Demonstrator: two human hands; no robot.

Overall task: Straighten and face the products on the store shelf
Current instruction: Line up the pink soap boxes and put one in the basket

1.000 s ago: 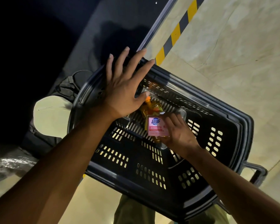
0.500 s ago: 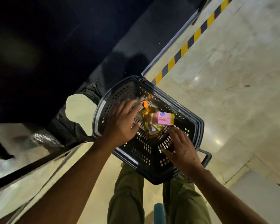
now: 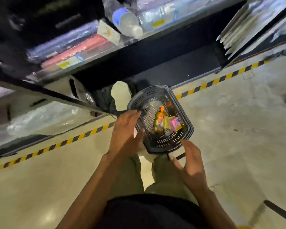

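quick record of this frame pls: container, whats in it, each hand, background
container: black perforated plastic shopping basket on the pale floor, near the yellow-and-black striped floor tape
contents: orange pump-top bottle and pink rectangular box, lying together
left hand: fingers relaxed, over the basket's left rim, holding nothing; contact unclear
right hand: fingers spread, by the near right corner, holding nothing
background: store shelf, blurred; clear plastic bottle with a blue label at its edge
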